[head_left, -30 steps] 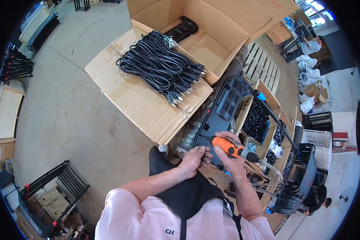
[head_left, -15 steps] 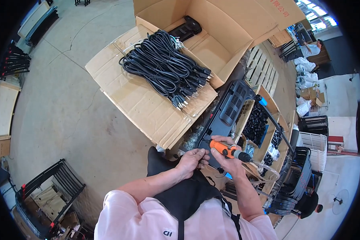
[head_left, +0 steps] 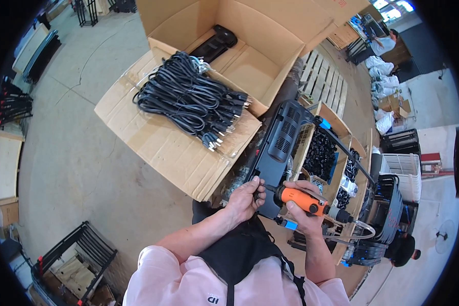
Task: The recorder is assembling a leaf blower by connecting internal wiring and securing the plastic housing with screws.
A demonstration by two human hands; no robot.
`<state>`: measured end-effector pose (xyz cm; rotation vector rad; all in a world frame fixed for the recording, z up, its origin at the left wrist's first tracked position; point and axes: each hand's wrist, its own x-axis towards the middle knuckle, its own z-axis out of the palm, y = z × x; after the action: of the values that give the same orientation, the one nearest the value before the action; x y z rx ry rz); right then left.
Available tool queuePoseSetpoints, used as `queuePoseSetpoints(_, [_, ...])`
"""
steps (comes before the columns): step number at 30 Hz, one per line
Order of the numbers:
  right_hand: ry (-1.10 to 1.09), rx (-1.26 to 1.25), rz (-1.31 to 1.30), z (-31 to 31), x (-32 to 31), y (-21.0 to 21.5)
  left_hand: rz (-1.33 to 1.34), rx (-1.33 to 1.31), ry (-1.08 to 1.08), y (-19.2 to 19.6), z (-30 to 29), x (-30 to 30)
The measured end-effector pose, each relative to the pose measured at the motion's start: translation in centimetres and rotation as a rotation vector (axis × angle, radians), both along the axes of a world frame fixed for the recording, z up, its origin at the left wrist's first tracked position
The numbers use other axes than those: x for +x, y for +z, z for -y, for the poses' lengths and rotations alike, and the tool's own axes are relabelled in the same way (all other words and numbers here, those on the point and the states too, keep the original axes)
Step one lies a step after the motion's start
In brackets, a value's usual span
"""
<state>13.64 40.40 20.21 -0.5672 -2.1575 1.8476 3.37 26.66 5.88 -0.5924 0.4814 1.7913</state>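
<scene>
My right hand (head_left: pixel 302 210) grips an orange powered screwdriver (head_left: pixel 304 200), its tip pointing left at the near end of a long black plastic housing (head_left: pixel 279 148) with vent slots. My left hand (head_left: pixel 246 198) pinches that near edge of the housing beside the tool tip. The housing leans up and away from me over the bench. A hose runs from the tool's back end off to the right.
A bundle of black power cables (head_left: pixel 191 102) lies on the flap of a big open cardboard box (head_left: pixel 250 46). Small bins of black parts (head_left: pixel 321 150) stand right of the housing. A wooden pallet (head_left: pixel 324 84), a white crate (head_left: pixel 402 173) and a distant person (head_left: pixel 385 41) are further off.
The housing, box and bench have shifted right and grown larger in view. Both hands stay on the housing's near end, with the screwdriver held against it.
</scene>
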Motion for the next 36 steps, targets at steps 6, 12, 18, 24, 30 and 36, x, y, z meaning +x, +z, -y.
queuePoseSetpoints(6, [-0.056,0.067,-0.044,-4.7,0.7,1.2,0.0,0.045,-0.055,2.1,-5.2,-0.8])
queuePoseSetpoints(12, [-0.077,0.133,-0.038,-11.3,0.6,1.6,0.047,0.052,-0.09,2.6,-13.2,-0.6])
queuePoseSetpoints(18, [-0.191,0.081,-0.037,-20.9,-2.7,1.7,-0.022,-0.048,0.002,2.7,-22.9,-1.8])
queuePoseSetpoints(24, [-0.182,0.158,-0.109,-31.6,-8.8,-0.1,-0.131,-0.095,-0.095,1.2,-25.7,-2.1])
queuePoseSetpoints(30, [-0.15,0.097,-0.059,-35.2,-12.4,-3.8,-0.316,-0.016,-0.191,-1.0,-26.6,-3.3])
queuePoseSetpoints(36, [-0.075,0.165,0.007,-35.4,-14.0,-5.3,-0.26,-0.111,-0.182,-1.3,-28.3,-4.8])
